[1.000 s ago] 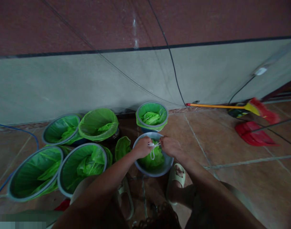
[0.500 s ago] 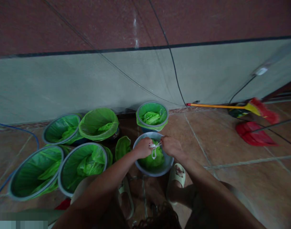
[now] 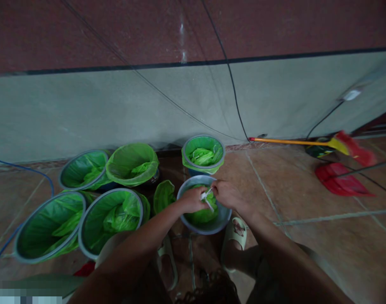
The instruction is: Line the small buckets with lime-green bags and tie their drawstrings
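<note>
Two bare hands worked over a grey bin (image 3: 224,214): left hand (image 3: 193,200) and right hand (image 3: 226,194) each pinched a thin white cord (image 3: 204,196) between them. Crumpled green plastic bag (image 3: 201,216) lay inside, below the cord. Green-lined bin (image 3: 203,168) stood just behind; four similar bins (image 3: 91,217) stood left; red dustpan (image 3: 341,179) right.

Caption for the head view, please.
Left hand and right hand hold white cord over green plastic in a bin.
</note>
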Available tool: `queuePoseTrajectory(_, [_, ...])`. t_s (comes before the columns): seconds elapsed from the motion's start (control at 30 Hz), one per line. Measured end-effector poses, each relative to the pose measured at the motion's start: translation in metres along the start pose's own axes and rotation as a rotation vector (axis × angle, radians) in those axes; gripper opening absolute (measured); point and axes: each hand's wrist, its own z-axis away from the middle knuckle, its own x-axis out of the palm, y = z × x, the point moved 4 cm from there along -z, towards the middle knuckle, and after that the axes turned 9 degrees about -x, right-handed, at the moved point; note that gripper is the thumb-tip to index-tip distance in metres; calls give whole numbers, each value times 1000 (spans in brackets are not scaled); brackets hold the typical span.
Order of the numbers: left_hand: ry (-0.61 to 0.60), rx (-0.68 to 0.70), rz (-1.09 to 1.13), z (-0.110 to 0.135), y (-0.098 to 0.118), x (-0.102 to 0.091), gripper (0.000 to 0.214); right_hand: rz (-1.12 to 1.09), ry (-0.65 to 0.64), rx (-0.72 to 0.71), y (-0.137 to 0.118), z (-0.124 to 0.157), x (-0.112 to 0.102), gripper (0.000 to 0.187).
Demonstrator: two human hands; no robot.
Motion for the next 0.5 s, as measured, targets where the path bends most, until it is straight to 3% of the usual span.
queuePoseTrajectory(0.1, [21,-75,-107,0,-4,6,5,-84,3,-34,-3,-1,5,27])
queuePoseTrajectory(0.17, [58,-109,-120,-1,-6,7,8,-139,-17,-76,-7,0,8,29])
queuePoseTrajectory(0.33, [128,-63,-35,-7,-2,-3,13,-197,-122,-123,-18,8,13,69])
queuePoseTrajectory(0.5, [154,38,110,-4,9,-16,23,-182,-104,-131,-19,5,14,62])
